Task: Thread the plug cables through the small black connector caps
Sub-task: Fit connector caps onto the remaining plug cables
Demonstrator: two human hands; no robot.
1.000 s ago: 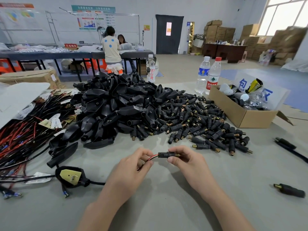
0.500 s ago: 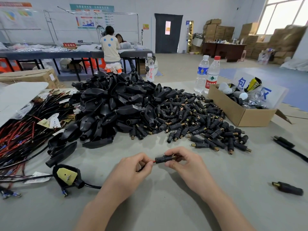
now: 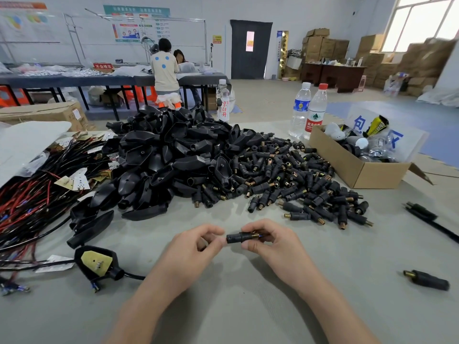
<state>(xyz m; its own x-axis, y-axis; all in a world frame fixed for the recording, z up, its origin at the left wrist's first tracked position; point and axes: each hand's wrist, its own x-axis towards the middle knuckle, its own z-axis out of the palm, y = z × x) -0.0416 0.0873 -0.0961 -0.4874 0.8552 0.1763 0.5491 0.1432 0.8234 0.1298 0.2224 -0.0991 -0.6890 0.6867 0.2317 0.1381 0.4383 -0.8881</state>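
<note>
Held at 6 o'clock, just above the table (image 3: 248,314): one cap (image 3: 238,237), pinched between thumb and fingers of the right hand (image 3: 273,242), brass end toward 3 o'clock. Left hand (image 3: 193,247) clenched in a pinch at the cap's rear mouth, presumably on the cable (image 3: 131,276); pinched stretch hidden by the fingers.

Blue wire tip (image 3: 260,236) just showing out of the brass end. Judged: this piece nearly threaded through, seating not confirmed.

Cable traceable from under the left forearm to an open plug (image 3: 96,263) at 8 o'clock.

Left to do, judged: most of the job.
- Heap of loose caps (image 3: 298,184) at 1 o'clock, no cables in them.
- Bundle of wires (image 3: 37,194) at 9 o'clock.
- Pile of plug shells (image 3: 161,165) at 11 to 12 o'clock.

Near 3 o'clock, a capped lead (image 3: 422,212); near 4 o'clock, a lone cap (image 3: 427,280). Finished or not, cannot tell.
</note>
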